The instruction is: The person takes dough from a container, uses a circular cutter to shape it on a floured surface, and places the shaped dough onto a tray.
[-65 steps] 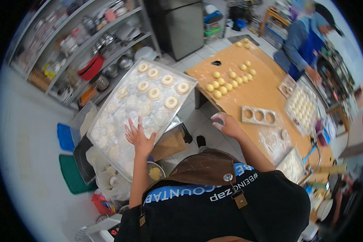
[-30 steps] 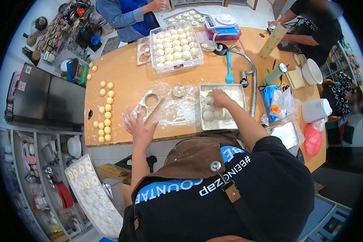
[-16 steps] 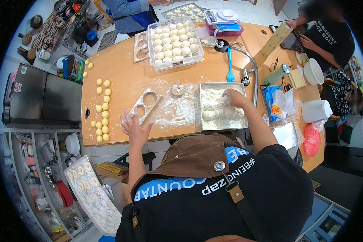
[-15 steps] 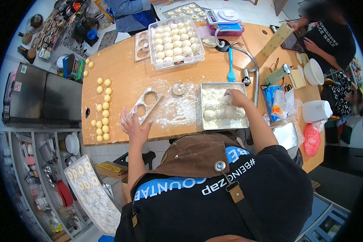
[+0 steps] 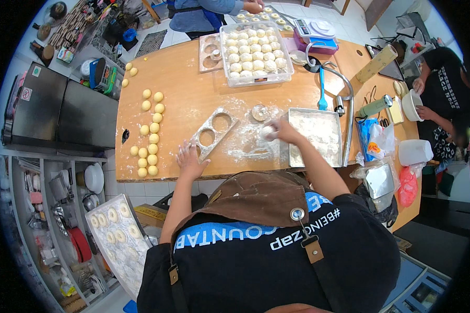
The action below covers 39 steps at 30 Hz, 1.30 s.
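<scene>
My right hand [image 5: 283,131] is closed on a white, floured dough ball [image 5: 269,133], over the flour-dusted patch of table left of a square metal pan [image 5: 341,151]. Flour and pale dough balls lie in that pan, hard to tell apart. My left hand [image 5: 191,160], fingers spread, rests at the table's near edge. Beside its fingertips lies a flat board with two round holes [image 5: 212,125], set at a slant and dusted with flour. A small round cutter [image 5: 260,112] sits just beyond my right hand. Farther left, several yellow dough balls [image 5: 153,138] stand in rough rows.
A clear plastic box [image 5: 261,81] full of floured dough balls stands at the far side, near a kitchen scale [image 5: 314,28]. A blue brush [image 5: 322,94] lies beyond the pan. Two other people work around the table. A tray of dough rings [image 5: 133,261] is at lower left.
My right hand has come out of the pan leftward with a dough ball. My left hand has lowered toward the table. The person at right now holds a white bowl instead of the roll.
</scene>
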Available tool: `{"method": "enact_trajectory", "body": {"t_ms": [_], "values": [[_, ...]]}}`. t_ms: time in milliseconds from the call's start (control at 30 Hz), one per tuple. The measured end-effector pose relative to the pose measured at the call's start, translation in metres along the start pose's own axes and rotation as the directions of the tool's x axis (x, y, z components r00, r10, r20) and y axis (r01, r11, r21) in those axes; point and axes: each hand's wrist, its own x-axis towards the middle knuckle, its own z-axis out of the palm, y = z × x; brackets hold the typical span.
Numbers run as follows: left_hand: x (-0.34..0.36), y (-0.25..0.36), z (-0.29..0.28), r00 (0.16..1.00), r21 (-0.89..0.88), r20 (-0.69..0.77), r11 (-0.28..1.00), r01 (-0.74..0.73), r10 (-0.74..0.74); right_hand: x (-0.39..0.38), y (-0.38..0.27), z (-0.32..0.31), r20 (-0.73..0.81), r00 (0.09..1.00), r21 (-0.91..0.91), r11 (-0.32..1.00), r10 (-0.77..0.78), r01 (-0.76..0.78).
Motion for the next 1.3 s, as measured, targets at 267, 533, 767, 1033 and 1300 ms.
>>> {"method": "enact_trajectory", "body": {"t_ms": [267,533,767,1033,1300], "values": [[0.015,-0.021,0.005,0.990,0.136,0.099,0.984,-0.117,0.104,0.053,-0.030,0.059,-0.091,0.989,-0.184,0.974,0.119,-0.134],[0.031,-0.026,-0.002,0.985,0.036,0.063,0.986,-0.164,0.161,0.075,-0.038,0.031,-0.138,0.983,-0.663,0.725,0.124,-0.185],[0.034,0.001,-0.019,0.973,-0.169,0.039,0.962,-0.216,0.225,0.037,-0.044,0.013,-0.315,0.931,-0.453,0.834,0.183,-0.316],[0.053,0.063,-0.012,0.846,-0.031,0.148,0.857,-0.514,0.513,-0.078,-0.026,0.000,-0.622,0.755,0.034,0.970,0.209,-0.241],[0.071,0.075,0.006,0.764,0.087,0.191,0.765,-0.639,0.617,-0.127,-0.037,0.008,-0.646,0.691,0.193,0.945,0.325,-0.265]]}}
